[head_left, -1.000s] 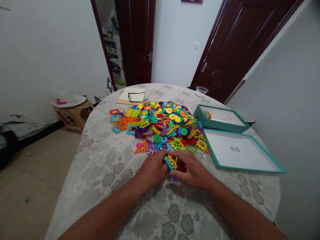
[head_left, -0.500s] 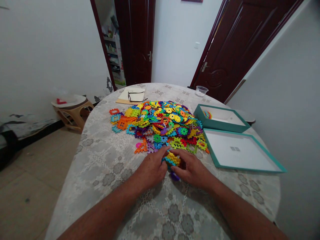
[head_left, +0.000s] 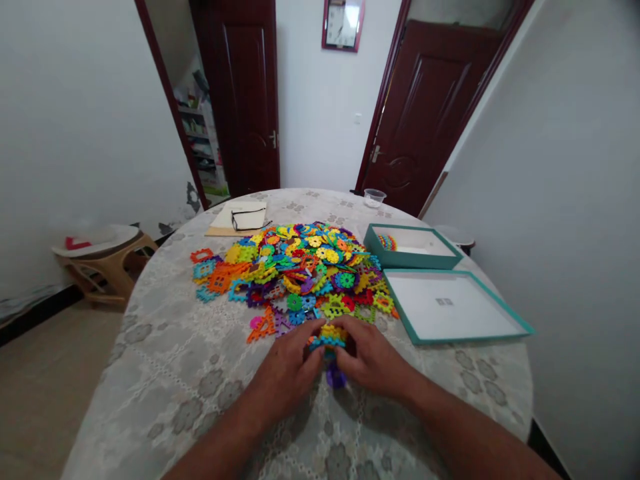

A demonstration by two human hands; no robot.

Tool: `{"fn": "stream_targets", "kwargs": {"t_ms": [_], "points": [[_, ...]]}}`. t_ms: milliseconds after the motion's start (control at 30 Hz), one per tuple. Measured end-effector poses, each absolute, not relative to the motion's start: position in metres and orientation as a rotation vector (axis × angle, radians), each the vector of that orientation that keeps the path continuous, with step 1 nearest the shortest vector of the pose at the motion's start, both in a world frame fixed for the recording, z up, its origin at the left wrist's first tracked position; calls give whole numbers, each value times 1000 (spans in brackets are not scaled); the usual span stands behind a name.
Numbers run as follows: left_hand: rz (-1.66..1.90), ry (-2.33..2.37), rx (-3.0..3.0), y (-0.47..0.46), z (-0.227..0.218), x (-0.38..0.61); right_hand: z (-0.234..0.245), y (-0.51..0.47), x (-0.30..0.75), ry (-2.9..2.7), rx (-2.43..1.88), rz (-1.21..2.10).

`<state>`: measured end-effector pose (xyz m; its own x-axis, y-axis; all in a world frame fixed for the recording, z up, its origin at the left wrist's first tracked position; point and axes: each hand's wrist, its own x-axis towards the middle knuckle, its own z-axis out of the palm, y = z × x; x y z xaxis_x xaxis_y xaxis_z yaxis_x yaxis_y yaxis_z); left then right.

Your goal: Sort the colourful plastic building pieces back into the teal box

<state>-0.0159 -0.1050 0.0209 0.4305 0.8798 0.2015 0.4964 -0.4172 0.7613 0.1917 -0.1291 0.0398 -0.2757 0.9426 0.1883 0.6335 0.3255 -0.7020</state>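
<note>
A big pile of colourful plastic interlocking pieces (head_left: pixel 305 267) lies on the round table with a lace-pattern cloth (head_left: pixel 165 373). Just in front of the pile, my left hand (head_left: pixel 287 370) and my right hand (head_left: pixel 373 360) meet. Both pinch a small joined cluster of yellow, blue and green pieces (head_left: pixel 327 337) between their fingertips. A purple piece (head_left: pixel 335 379) lies on the cloth just under the hands.
A teal box base (head_left: pixel 413 245) with a few pieces inside and its lid (head_left: pixel 453 307) lie at the right. Glasses on a notebook (head_left: pixel 240 219) and a clear plastic cup (head_left: pixel 374 197) are at the far side. A wooden stool (head_left: pixel 107 257) stands left; dark doors behind.
The head camera has tilted up and turned, so the table sits lower and left in view. Both hands still hold the cluster, now turned so its blue edge faces me.
</note>
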Motion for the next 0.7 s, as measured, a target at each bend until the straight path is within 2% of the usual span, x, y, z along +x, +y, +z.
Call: {"fn": "stream_targets", "kwargs": {"t_ms": [133, 233, 433, 567, 700], "points": [[841, 1209, 2004, -104, 39, -22, 53, -129, 201, -1804, -1356, 937], [900, 1254, 1956, -101, 46, -26, 68, -124, 217, -1673, -1305, 1002], [987, 1329, 1995, -96, 52, -33, 114, -58, 302, -1559, -1444, 743], [1018, 1323, 2053, -94, 49, -37, 129, 20, 371, -1315, -1918, 497], [1047, 1330, 2115, -90, 38, -40, 124, 73, 414, -1173, -2165, 447]]}}
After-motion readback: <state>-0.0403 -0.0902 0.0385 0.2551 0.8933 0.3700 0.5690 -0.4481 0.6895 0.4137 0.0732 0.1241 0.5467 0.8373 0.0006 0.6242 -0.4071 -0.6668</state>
